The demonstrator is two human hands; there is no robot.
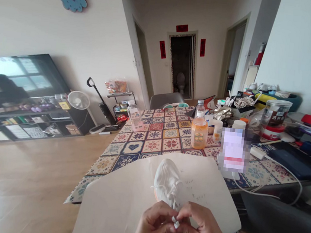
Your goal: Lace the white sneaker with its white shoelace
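Observation:
A white lace-up shoe (166, 177) lies on a large white paper sheet (118, 198), its toe pointing away from me. Over the shoe's ankle end, my left hand (157, 223) and my right hand (197, 228) meet at the fingertips. Both pinch a small white piece (175, 222) between thumbs and forefingers; whether it is part of the shoe or its lace cannot be made out. The shoe's opening is partly hidden beneath my hands. Loose laces spread across its front.
Beyond the paper, a patterned tablecloth (155, 135) bears an orange-liquid bottle (199, 132) and a clear bottle (135, 118). A blurred phone (233, 149) with a white cable, jars and clutter line the right side. A chair (166, 98) stands at the far end.

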